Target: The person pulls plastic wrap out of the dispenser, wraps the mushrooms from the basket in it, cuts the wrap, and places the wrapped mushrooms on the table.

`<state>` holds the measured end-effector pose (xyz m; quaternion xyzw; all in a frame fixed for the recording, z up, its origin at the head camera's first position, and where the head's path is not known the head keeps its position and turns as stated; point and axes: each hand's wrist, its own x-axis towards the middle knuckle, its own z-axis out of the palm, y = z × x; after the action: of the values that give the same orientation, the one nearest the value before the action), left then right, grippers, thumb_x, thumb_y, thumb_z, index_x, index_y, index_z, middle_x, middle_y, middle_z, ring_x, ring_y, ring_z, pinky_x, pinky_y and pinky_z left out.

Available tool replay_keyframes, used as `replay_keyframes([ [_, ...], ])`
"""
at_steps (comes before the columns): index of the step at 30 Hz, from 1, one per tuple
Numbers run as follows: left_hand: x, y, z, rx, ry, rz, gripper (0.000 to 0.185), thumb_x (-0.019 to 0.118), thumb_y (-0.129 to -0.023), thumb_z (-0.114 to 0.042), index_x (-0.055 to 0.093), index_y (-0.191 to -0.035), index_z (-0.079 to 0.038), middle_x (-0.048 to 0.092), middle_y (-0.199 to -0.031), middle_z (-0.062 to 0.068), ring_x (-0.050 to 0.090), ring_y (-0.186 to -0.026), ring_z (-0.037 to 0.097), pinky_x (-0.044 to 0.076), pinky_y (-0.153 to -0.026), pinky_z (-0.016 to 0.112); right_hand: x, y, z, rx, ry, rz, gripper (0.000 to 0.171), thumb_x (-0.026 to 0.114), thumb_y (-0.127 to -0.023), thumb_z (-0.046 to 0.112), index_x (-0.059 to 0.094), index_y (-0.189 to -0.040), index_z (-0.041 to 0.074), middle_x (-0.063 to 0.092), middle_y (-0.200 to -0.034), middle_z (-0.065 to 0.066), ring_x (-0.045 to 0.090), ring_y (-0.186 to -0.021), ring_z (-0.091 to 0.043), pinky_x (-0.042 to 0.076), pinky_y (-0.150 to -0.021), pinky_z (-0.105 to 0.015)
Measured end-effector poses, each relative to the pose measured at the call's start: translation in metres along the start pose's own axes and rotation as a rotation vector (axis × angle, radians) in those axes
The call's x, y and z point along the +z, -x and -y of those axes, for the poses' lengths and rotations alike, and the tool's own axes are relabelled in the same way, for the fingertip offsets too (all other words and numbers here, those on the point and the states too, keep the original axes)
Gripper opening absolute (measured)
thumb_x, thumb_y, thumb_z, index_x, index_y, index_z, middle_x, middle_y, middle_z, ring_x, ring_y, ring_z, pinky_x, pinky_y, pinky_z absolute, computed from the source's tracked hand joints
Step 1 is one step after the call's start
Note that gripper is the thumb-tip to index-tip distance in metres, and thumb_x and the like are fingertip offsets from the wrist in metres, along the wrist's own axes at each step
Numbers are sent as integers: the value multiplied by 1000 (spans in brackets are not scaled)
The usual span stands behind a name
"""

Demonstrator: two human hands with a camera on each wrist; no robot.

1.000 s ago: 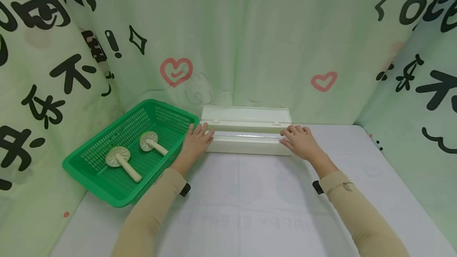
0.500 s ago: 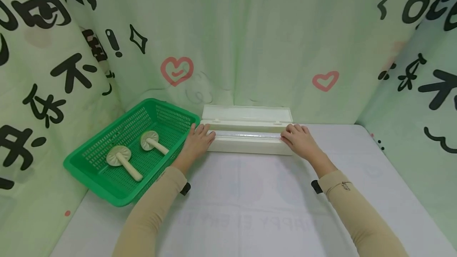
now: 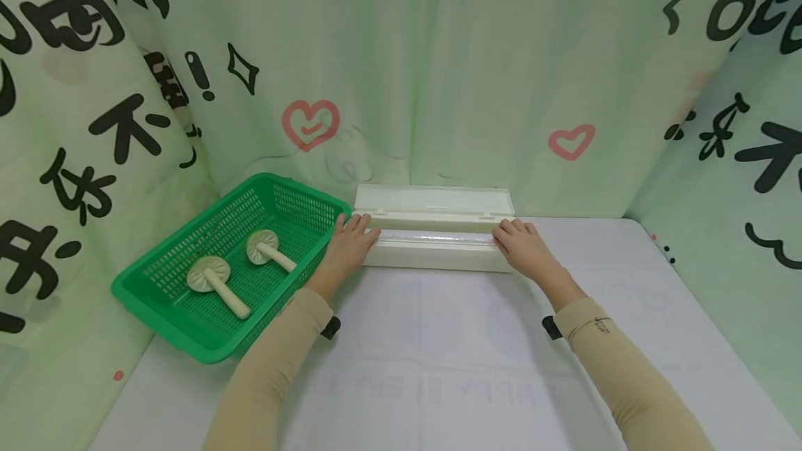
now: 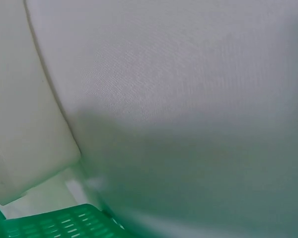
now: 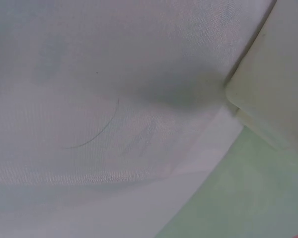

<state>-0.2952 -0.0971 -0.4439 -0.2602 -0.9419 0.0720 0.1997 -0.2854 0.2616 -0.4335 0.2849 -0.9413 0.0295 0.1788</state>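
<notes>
A white cling film box lies at the back of the table, its lid raised behind it and a shiny film roll inside. My left hand rests on the left end, fingers spread. At the right end, the bent fingers of my right hand grip the box corner; the thumb is hidden. Both wrist views show an end of the box but neither hand. Beside my left hand, a green basket holds two pale mushrooms, one nearer and one farther.
A white cloth covers the table. Pale green curtains with black lettering and red hearts enclose the back and sides. The basket's rim appears at the bottom of the left wrist view.
My right hand's fingers have drawn in closer over the box end and its thumb has gone out of sight. The left hand has shifted slightly; the box and basket stay put.
</notes>
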Motion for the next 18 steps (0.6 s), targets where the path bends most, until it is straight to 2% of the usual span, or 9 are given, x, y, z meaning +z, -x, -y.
replay_keyframes([
  [4,0,-2,-1,-2,-17,47,14,44,-96,-22,50,-108,-18,36,-118,7,34,-110,24,21,-97,47,1,1,-1,14,23,-3,4,52,-91,9,51,-90,5,48,-89,-8,44,-85,-27,36,-78,-45],
  [6,1,-2,-2,-2,-33,49,15,45,-96,-19,49,-110,-17,36,-118,7,33,-109,24,20,-96,46,1,2,-1,16,33,-10,4,52,-91,9,50,-90,5,48,-89,-8,44,-84,-28,36,-77,-45],
  [11,5,-2,-3,-13,-47,5,16,46,-93,-9,48,-108,-16,37,-112,6,34,-106,24,21,-94,45,1,4,-2,25,31,-18,5,53,-91,11,51,-92,6,48,-89,-8,44,-83,-28,36,-76,-46],
  [18,5,-1,-4,-23,-40,-11,17,46,-93,-6,48,-108,-15,38,-109,6,35,-105,23,22,-92,45,0,2,0,37,-66,51,19,52,-93,22,58,-106,10,52,-100,-7,45,-95,-28,31,-86,-48],
])
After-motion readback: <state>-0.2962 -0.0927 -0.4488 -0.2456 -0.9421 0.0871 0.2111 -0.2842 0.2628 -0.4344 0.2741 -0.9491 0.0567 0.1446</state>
